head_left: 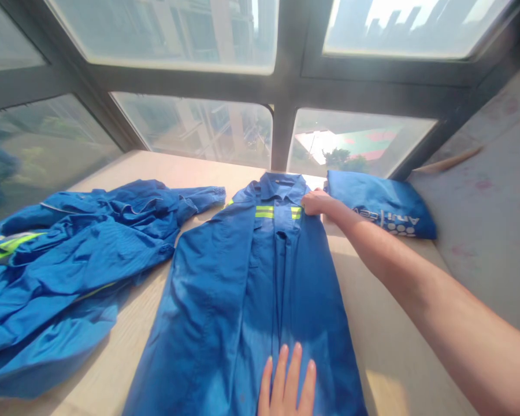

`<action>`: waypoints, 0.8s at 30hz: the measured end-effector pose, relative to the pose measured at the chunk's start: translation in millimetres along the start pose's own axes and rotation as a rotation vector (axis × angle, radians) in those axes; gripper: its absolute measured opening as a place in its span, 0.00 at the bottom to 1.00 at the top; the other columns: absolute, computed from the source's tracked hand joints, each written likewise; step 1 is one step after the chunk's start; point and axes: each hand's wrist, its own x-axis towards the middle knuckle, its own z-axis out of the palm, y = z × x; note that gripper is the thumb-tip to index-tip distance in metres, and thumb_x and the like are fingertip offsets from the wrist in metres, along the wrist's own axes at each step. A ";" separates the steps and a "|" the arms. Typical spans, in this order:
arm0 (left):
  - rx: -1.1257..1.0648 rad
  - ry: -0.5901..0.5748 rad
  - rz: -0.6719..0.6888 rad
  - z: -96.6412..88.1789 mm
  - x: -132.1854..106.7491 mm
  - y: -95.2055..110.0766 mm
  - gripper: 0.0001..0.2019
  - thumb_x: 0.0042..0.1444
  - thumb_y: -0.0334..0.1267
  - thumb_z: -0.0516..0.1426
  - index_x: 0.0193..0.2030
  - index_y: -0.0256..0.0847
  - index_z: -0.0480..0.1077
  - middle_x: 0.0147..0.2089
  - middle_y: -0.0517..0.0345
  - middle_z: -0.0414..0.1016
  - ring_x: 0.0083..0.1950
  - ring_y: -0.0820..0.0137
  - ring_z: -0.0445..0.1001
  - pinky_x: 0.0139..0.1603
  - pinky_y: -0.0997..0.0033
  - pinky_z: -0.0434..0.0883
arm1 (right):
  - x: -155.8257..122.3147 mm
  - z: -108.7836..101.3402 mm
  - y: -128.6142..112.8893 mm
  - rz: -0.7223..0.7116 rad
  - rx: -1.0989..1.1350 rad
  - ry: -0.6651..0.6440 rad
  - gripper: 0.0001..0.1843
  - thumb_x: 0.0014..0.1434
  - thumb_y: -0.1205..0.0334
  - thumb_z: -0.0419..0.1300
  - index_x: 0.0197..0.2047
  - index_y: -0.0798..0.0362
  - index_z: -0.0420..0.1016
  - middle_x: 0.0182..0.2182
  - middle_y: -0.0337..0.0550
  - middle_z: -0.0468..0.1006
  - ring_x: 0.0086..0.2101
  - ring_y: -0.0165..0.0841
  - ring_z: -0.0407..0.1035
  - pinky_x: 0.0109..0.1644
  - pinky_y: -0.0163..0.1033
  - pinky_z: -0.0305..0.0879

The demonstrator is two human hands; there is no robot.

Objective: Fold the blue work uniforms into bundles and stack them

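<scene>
Pinching the blue jacket [251, 289] at its shoulder, my right hand [316, 202] holds cloth in its fingers; my left hand [288, 384] presses it flat (fingers straight, barely apart).

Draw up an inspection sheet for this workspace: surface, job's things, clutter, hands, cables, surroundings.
Surface: light wooden tabletop, sunlit, mostly covered by clothing.
Job's things: blue work jacket laid flat, front up, collar at the far end, yellow-green reflective stripes across the chest.
Clutter: crumpled blue garment on the left; folded blue garment with white lettering on the right, beside the collar.
Hands: left hand flat and open on the jacket's lower part; right hand curled at its shoulder, grip unclear.
Cables: nothing seen.
Surroundings: dark-framed windows behind the tabletop; pale wall to the right.
</scene>
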 end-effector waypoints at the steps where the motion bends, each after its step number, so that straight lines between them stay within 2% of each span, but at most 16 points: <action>1: -0.014 -0.029 -0.004 -0.9 0.8 0.2 0.28 0.55 0.45 0.61 0.64 0.52 0.68 0.63 0.54 0.74 0.64 0.53 0.71 0.66 0.50 0.63 | -3.4 -1.2 -2.8 0.042 0.002 0.046 0.14 0.52 0.72 0.59 0.40 0.57 0.82 0.41 0.57 0.81 0.45 0.47 0.72 0.51 0.48 0.62; 5: -0.042 -0.094 -0.003 -2.7 2.3 -0.7 0.33 0.50 0.43 0.61 0.65 0.49 0.67 0.67 0.51 0.70 0.67 0.49 0.66 0.66 0.45 0.63 | -32.1 1.6 -26.7 0.247 0.079 0.426 0.22 0.57 0.75 0.52 0.53 0.62 0.75 0.56 0.63 0.72 0.54 0.48 0.64 0.55 0.45 0.61; 6: -0.037 -0.096 0.001 -2.4 2.1 -1.0 0.33 0.49 0.42 0.61 0.65 0.49 0.67 0.67 0.51 0.69 0.67 0.49 0.66 0.66 0.45 0.63 | -40.9 6.6 -36.5 0.284 0.108 0.496 0.22 0.58 0.75 0.50 0.54 0.64 0.73 0.56 0.63 0.71 0.55 0.47 0.64 0.57 0.45 0.60; 8: -0.021 -0.091 0.013 -1.0 1.5 -0.3 0.35 0.47 0.39 0.61 0.65 0.49 0.67 0.67 0.51 0.69 0.67 0.49 0.65 0.65 0.45 0.64 | -55.5 22.7 -58.8 0.306 0.165 0.555 0.22 0.61 0.74 0.48 0.56 0.66 0.71 0.57 0.65 0.70 0.57 0.46 0.63 0.61 0.44 0.58; 11: -0.003 -0.039 -0.010 0.9 2.7 3.8 0.34 0.46 0.39 0.61 0.64 0.50 0.69 0.65 0.53 0.71 0.67 0.50 0.66 0.66 0.46 0.63 | -62.0 53.2 -88.5 0.357 0.237 0.555 0.25 0.67 0.61 0.49 0.62 0.66 0.66 0.63 0.66 0.66 0.62 0.49 0.58 0.65 0.50 0.54; 14: -0.003 0.043 -0.060 -2.4 10.1 9.1 0.30 0.47 0.36 0.61 0.60 0.52 0.72 0.64 0.55 0.73 0.66 0.54 0.67 0.69 0.49 0.60 | -47.9 72.0 -99.6 0.411 0.271 0.556 0.33 0.68 0.51 0.48 0.67 0.66 0.61 0.67 0.66 0.60 0.67 0.51 0.52 0.69 0.56 0.47; 16: -0.019 0.017 -0.066 -8.3 19.0 11.1 0.28 0.49 0.36 0.61 0.60 0.52 0.72 0.65 0.56 0.71 0.66 0.56 0.68 0.69 0.50 0.61 | -32.0 73.5 -95.9 0.412 0.280 0.542 0.35 0.68 0.49 0.47 0.68 0.66 0.59 0.69 0.67 0.57 0.68 0.52 0.50 0.69 0.59 0.44; 20: -0.090 -0.141 -0.080 -22.7 41.4 12.6 0.30 0.53 0.40 0.60 0.65 0.49 0.69 0.71 0.52 0.64 0.69 0.52 0.64 0.67 0.46 0.65 | -3.8 66.3 -79.0 0.417 0.304 0.479 0.36 0.67 0.47 0.47 0.68 0.64 0.60 0.70 0.65 0.54 0.68 0.53 0.49 0.69 0.61 0.44; 24: -0.152 -0.209 -0.125 -32.3 58.1 15.0 0.29 0.57 0.40 0.57 0.68 0.47 0.66 0.74 0.51 0.58 0.71 0.51 0.61 0.67 0.44 0.66 | 4.5 66.2 -67.6 0.404 0.296 0.457 0.36 0.68 0.45 0.44 0.69 0.61 0.60 0.71 0.61 0.54 0.69 0.50 0.48 0.69 0.59 0.44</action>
